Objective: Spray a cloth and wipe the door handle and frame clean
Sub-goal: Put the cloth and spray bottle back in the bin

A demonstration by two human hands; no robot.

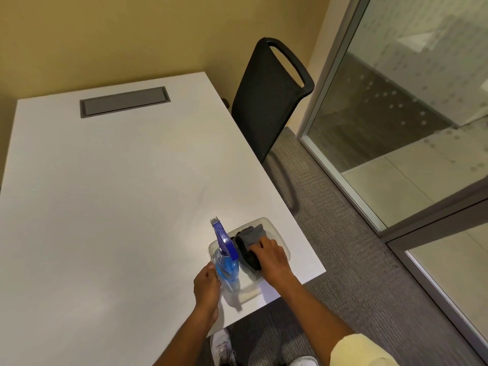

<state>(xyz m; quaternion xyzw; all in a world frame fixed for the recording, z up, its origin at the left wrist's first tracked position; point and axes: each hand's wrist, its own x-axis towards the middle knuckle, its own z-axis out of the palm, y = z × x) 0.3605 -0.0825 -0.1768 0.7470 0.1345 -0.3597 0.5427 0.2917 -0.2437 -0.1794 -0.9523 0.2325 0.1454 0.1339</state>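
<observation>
A clear plastic tub sits at the near right corner of the white table. Standing in its left side is a spray bottle of blue liquid with a blue trigger head. My left hand wraps the bottle's body from the left. In the tub's right half lie a folded grey cloth and a dark cloth. My right hand rests on top of them, fingers curled over the cloths. The glass door and its metal frame stand to the right; no door handle is visible.
A black mesh chair stands at the table's right side, near the glass wall. A grey cable hatch is set in the far tabletop. Grey carpet runs between the table and the door frame.
</observation>
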